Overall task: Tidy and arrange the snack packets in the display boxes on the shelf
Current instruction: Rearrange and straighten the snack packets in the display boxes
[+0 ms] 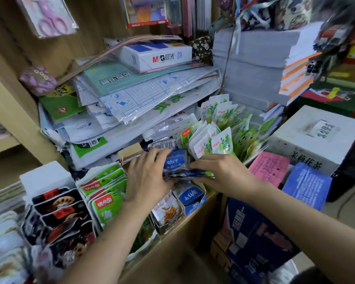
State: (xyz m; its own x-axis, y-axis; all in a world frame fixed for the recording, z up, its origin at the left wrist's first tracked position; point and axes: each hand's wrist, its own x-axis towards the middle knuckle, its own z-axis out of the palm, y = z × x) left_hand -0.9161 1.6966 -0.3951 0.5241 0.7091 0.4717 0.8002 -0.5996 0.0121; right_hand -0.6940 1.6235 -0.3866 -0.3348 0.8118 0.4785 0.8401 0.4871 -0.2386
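Tight back there — the slumped folder stack looms just behind the display boxes, upright green packets crowd the right, and a white carton walls off beyond. The left hand and right hand, gripping blue packets, fill the middle — only the front lies open.

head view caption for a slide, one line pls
Left hand and right hand grip a bundle of blue packets over the blue box, green packets alongside.
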